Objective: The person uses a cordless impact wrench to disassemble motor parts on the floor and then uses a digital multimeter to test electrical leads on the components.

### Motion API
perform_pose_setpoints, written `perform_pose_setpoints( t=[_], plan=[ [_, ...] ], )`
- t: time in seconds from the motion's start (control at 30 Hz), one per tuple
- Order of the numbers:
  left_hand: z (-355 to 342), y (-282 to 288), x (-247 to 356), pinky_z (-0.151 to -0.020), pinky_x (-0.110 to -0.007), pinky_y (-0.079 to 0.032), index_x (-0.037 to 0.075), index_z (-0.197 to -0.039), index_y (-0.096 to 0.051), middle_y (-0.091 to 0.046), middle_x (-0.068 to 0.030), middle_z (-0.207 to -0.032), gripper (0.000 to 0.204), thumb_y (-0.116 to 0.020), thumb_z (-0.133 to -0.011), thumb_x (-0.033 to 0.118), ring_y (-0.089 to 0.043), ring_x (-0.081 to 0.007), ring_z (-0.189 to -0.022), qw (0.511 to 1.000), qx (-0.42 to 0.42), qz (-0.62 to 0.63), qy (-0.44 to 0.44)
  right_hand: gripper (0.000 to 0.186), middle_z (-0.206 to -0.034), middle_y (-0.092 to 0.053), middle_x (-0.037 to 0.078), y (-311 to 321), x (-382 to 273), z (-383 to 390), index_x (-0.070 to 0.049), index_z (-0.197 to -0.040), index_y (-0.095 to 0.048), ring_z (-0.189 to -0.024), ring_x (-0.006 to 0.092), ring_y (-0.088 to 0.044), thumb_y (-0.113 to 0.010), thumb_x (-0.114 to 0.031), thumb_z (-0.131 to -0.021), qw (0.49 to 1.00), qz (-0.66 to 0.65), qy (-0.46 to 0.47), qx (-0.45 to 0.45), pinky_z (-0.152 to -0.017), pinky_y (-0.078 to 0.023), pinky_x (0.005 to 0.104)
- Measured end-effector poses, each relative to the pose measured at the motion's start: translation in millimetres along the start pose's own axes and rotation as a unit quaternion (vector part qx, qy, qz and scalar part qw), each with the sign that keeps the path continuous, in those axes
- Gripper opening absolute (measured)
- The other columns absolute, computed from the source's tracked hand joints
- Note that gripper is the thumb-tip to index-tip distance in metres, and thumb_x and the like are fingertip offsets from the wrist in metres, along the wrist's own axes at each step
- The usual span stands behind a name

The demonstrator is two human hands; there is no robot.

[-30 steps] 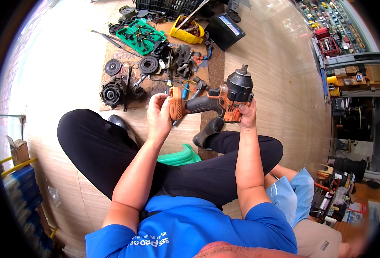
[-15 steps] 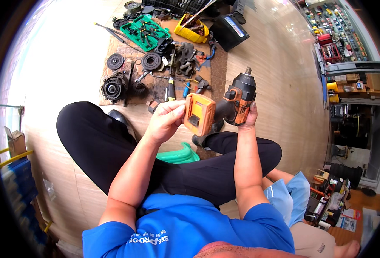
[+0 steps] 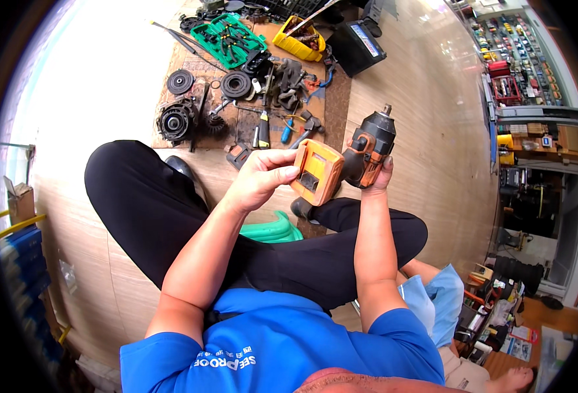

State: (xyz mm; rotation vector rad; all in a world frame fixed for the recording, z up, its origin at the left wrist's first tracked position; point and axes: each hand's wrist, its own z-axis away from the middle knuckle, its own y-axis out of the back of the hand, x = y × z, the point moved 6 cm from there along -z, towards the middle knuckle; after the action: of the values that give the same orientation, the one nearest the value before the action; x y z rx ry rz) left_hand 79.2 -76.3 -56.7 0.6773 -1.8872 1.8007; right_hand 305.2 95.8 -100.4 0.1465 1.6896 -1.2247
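A black and orange cordless impact wrench (image 3: 369,145) is held up in front of me, its square drive pointing away. My right hand (image 3: 380,177) is wrapped round its motor body from the right side. The wrench's orange foot (image 3: 317,171) is turned toward me, showing a hollow battery socket. At the foot's left edge, my left hand (image 3: 263,175) has thumb and fingers closed, pinching the rim. A dark battery pack (image 3: 238,156) lies on the floor at the near edge of the cardboard, beyond my left hand.
Beyond my feet, a cardboard sheet (image 3: 243,124) carries a dismantled motor part (image 3: 176,122), a pulley (image 3: 236,84), a hammer (image 3: 307,124) and a green tool case (image 3: 227,40). A yellow bin (image 3: 300,42) and black car battery (image 3: 356,47) stand farther back. Another person's legs (image 3: 439,298) are at right.
The wrench's foot and my left hand on it have shifted slightly to the right, closer to my right hand. The whole view has also shifted a little.
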Motion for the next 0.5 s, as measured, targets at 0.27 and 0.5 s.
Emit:
perform_pose_setpoints(
  t=[0.27,0.5],
  plan=[
    [-0.7,0.8,-2.1,-0.082,-0.025,-0.05,-0.007,-0.13,-0.054,-0.067,-0.0092,-0.113,0.044,-0.062,-0.093,0.015,-0.063,-0.0101,-0.093,0.999,0.014,0.043,0.006,0.077,-0.131,-0.054,0.023,-16.2,-4.8,0.5,0.002,-0.138,-0.043,-0.119,0.0358,-0.055,-0.068,-0.047,-0.084,1.0,-0.009,0.009,0.003,-0.104,-0.044,0.0473],
    [-1.3,-2.2,0.5,-0.083,-0.025,-0.051,-0.007,-0.131,-0.053,-0.066,-0.0096,-0.114,0.044,-0.062,-0.093,0.015,-0.064,-0.0117,-0.096,0.998,0.02,0.064,0.004,0.077,-0.132,-0.054,0.023,-19.8,2.0,0.3,0.002,-0.138,-0.043,-0.119,0.0342,-0.056,-0.068,-0.046,-0.084,0.998,-0.036,-0.041,0.006,-0.103,-0.045,0.0468]
  ],
)
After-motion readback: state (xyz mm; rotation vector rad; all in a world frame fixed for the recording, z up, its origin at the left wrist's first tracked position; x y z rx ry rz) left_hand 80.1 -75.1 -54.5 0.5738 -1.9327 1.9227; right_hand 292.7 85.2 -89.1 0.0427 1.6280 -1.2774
